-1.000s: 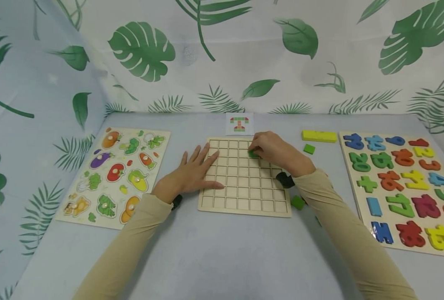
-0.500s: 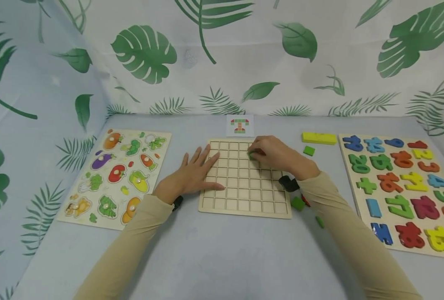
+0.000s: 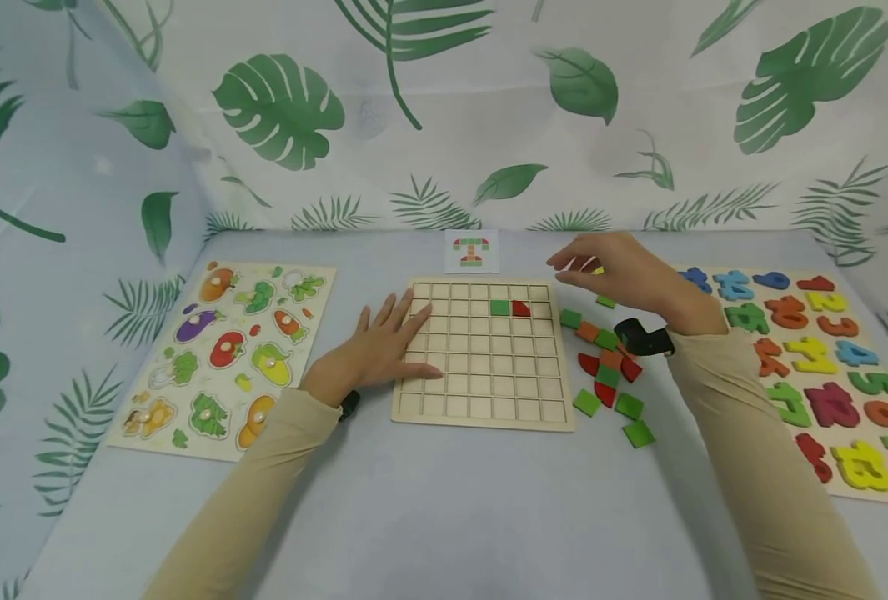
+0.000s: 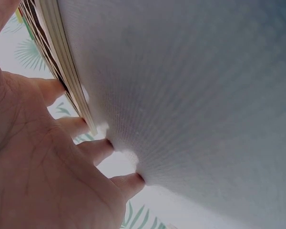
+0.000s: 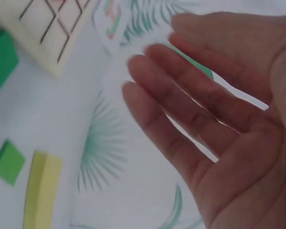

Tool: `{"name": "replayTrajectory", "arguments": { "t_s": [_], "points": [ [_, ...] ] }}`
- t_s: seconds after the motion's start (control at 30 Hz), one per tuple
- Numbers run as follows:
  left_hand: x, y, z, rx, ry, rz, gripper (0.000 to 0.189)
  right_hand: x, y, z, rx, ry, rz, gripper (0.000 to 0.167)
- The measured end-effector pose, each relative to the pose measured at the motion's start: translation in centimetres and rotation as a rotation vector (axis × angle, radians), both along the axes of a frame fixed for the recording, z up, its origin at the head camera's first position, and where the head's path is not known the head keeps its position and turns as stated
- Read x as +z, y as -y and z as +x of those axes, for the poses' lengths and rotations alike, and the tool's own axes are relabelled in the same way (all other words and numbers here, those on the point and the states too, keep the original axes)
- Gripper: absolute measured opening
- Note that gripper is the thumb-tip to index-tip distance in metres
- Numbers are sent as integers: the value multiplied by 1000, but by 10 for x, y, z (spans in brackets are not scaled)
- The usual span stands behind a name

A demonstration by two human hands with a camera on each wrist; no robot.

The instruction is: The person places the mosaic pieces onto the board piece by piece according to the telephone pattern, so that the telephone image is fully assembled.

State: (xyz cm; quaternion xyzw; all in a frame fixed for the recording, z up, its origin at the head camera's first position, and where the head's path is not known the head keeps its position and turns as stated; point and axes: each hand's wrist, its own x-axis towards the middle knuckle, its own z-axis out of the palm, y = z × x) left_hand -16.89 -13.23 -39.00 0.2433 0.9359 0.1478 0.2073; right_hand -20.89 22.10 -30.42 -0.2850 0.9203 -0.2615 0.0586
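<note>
My left grip (image 3: 376,354) lies with its fingers spread across the left edge of the gridded wooden board (image 3: 481,385), wrapped round nothing; I take this to be steadying, so the board does not slide on the tabletop (image 3: 451,517). The left wrist view shows my fingertips beside the stacked layers of its edge. My right grip (image 3: 616,271) hangs off the board's far right corner, fingers loosely bent and holding nothing that I can see, which leaves it free to pick things up. On the board, a green square (image 3: 499,308) sits in the fifth cell of the second row from the far side, with a red quarter-round (image 3: 520,309) just to its right; that pairing resembles the right end of the top bar on the pattern card (image 3: 472,252), which sits just beyond the board, probably so I can look from one to the other. The loose pieces (image 3: 607,375), green, orange and red, lie scattered right of the board, handy, I'd say, for that arm. A lone green tile (image 5: 8,162) lies near the yellow block (image 5: 42,191). The vegetable puzzle (image 3: 214,379) lies off to my left and the number puzzle (image 3: 867,433) to my right, apparently out of the way.
</note>
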Motion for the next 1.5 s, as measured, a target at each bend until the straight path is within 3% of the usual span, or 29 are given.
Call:
{"name": "replayTrajectory", "arguments": {
  "t_s": [0.2, 0.4, 0.67, 1.0, 1.27, 1.5],
  "points": [
    [-2, 3, -1, 11, 1, 7, 103, -2, -15, 2, -3, 51, 30, 24],
    [-3, 3, -1, 17, 4, 12, 103, -16, -19, 1, 45, 101, 53, 26],
    [-3, 4, -3, 9, -13, 15, 103, -33, -18, -6, 41, 143, 140, 24],
    [-4, 5, 2, 9, 3, 13, 103, -55, -19, -6, 9, 184, 88, 20],
    [-3, 2, 2, 2, -1, 21, 103, -55, -19, -6, -32, 197, 108, 19],
    [-4, 0, -1, -1, -4, 14, 103, -51, -23, -9, -19, 179, 112, 19]
  ]
}}
